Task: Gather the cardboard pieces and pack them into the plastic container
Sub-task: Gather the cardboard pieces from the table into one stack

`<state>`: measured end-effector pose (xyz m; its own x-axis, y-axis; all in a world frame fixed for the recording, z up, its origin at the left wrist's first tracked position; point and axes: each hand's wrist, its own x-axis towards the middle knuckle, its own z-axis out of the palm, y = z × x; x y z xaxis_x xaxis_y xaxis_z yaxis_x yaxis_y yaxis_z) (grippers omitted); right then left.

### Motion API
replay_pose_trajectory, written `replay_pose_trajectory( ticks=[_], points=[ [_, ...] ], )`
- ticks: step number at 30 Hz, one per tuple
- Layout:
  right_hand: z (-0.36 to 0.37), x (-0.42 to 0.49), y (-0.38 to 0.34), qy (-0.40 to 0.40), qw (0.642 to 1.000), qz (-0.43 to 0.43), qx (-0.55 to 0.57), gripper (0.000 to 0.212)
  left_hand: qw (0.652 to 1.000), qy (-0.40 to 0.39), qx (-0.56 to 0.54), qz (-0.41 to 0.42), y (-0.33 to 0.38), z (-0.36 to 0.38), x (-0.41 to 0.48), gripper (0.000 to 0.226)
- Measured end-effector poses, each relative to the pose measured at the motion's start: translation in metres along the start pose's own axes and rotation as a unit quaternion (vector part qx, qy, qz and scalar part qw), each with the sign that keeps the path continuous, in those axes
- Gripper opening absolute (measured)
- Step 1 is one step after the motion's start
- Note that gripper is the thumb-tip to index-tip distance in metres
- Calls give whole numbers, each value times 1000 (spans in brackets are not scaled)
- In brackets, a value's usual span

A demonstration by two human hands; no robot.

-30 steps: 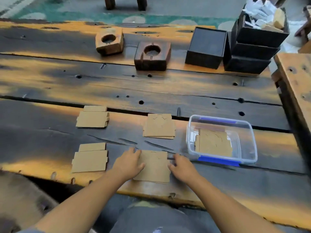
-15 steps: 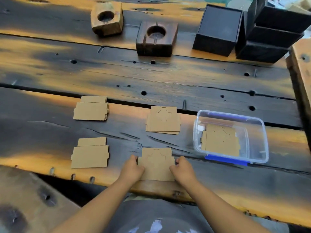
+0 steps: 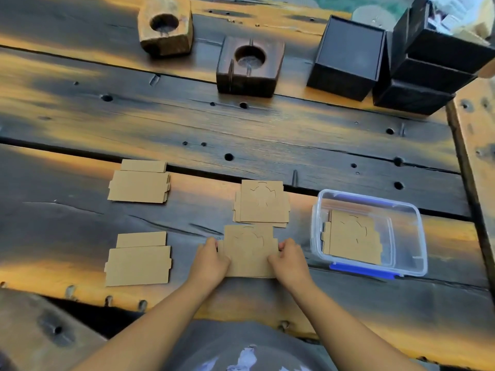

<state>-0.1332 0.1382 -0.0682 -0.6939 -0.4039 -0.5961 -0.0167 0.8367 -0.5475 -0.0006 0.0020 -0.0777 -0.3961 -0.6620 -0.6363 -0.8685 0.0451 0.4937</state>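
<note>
A small stack of brown cardboard pieces [image 3: 250, 250] lies near the table's front edge. My left hand [image 3: 211, 261] grips its left side and my right hand [image 3: 290, 261] grips its right side. Just behind it sits a second stack [image 3: 263, 203] with a cut-out pattern. Two more stacks lie to the left, one near [image 3: 138, 261] and one farther back [image 3: 139, 183]. The clear plastic container [image 3: 316, 236] with a blue clip stands to the right and holds cardboard pieces [image 3: 353, 236] flat on its bottom.
The dark wooden table [image 3: 267, 135] has holes and gaps between planks. At the back stand two wooden blocks with round holes [image 3: 166, 25] [image 3: 250, 66] and stacked black boxes [image 3: 348, 57] [image 3: 428, 65]. A second wooden surface [image 3: 479, 145] borders the right side.
Both hands slid from on top of the near stack to its left and right edges and closed on it. The stack sits slightly farther back, squared up. The camera tilted down and closer.
</note>
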Motion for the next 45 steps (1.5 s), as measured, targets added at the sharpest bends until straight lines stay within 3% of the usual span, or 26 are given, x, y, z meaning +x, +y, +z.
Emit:
replay_pose_trajectory(
  ticks=[11,17,28,32,38,42,45],
  points=[
    [-32,61,-42,51,998,14,20,38,998,14,12,54,74,-12,46,42],
    [-37,90,-50,58,998,24,16,36,999,8,-4,49,96,-9,69,50],
    [-37,114,-49,27,998,38,-33,42,999,-38,-7,11,101,-14,95,34],
    [-42,116,-51,34,998,50,-1,40,999,-29,-12,-10,104,-15,99,6],
    [-45,120,-54,12,997,80,-10,38,986,-49,-135,-80,107,-9,100,18],
    [-46,121,-52,-12,996,89,21,16,981,-56,-156,-106,100,-12,98,25],
    [-44,115,-53,-9,995,85,47,26,979,-48,-162,-110,90,-18,89,21]
  ],
)
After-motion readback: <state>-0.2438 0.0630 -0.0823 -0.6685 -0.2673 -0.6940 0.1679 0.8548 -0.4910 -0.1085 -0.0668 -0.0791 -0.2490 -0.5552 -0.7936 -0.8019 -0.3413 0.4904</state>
